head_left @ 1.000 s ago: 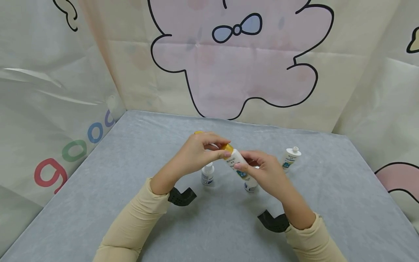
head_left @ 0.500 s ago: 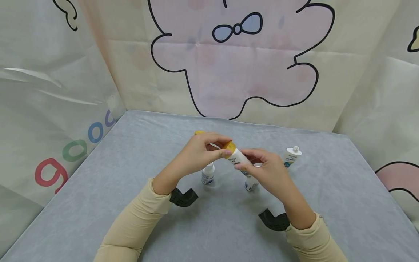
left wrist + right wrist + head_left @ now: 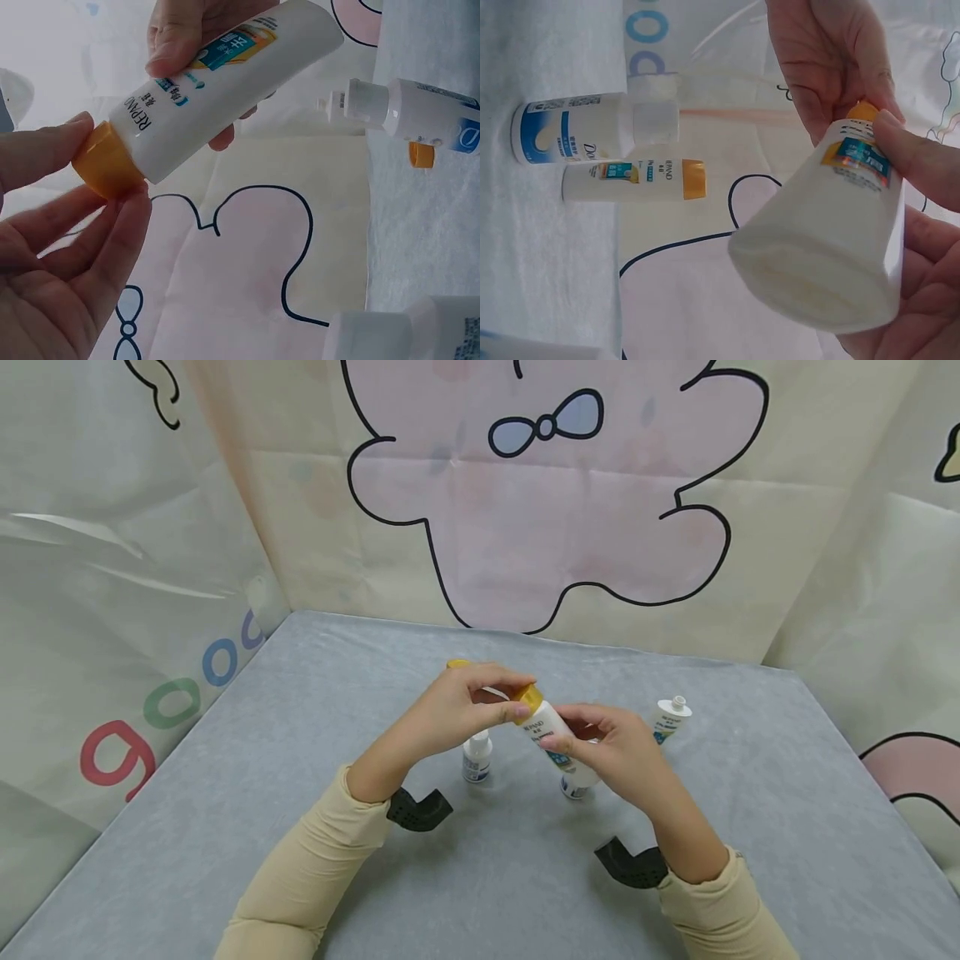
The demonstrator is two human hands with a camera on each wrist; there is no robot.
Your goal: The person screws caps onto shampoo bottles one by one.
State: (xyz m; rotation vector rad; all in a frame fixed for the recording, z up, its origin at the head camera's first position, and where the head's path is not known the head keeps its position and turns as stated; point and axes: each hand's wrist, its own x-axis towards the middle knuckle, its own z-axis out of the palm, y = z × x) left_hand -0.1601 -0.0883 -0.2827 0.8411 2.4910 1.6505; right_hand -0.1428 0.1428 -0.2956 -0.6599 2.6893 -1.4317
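Above the table, a white shampoo bottle with a yellow flip-top style cap is held tilted, its cap end up and to the left. My left hand pinches the cap between thumb and fingertips. My right hand grips the bottle's body, thumb on the labelled front and fingers behind. In the left wrist view the cap sits right at the bottle's shoulder. From the right wrist view the bottle's flat base faces the camera. Below the hands stand two smaller white bottles, one to the left, one partly hidden under the held bottle.
An uncapped white bottle with a bare nozzle stands behind my right hand. A similar yellow-capped bottle stands behind my left hand, mostly hidden from the head view. A small orange cap shows beyond a bottle. Printed sheets enclose the grey table.
The bottle in my right hand has turned back and forth slightly, its label swinging away and then back into view. Both hands have shifted a little to the right, keeping their grips.
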